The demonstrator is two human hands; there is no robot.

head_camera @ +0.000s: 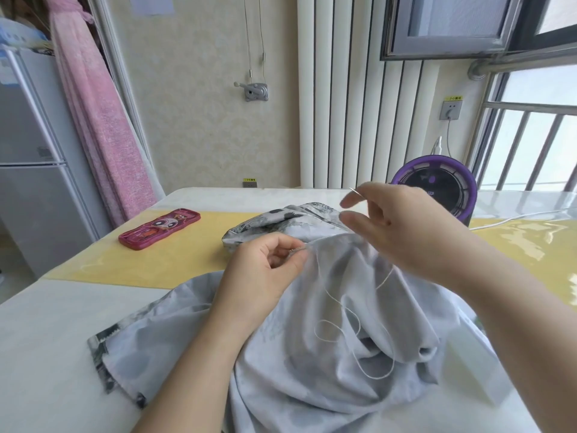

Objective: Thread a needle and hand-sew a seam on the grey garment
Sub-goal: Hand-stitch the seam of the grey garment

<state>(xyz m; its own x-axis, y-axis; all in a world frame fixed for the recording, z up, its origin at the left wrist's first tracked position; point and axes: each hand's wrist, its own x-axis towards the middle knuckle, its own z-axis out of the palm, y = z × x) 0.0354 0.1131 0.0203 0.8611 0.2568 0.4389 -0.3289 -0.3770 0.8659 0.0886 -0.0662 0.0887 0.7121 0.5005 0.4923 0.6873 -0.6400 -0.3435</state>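
The grey garment (312, 354) lies bunched on the table in front of me, its patterned edge showing at the left and at the back. My left hand (265, 270) pinches a fold of the garment between thumb and fingertips. Raised above the cloth, my right hand (402, 226) pinches the thin silver needle (356, 192), whose tip points up and left. A white thread (352, 326) runs from the pinched fold and lies in loose loops over the fabric.
A red phone in a cartoon case (160, 229) lies at the left on the yellow table mat (175, 260). A purple round device (437, 185) stands at the back right with a white cable (515, 218). A fridge (37, 164) stands at the left.
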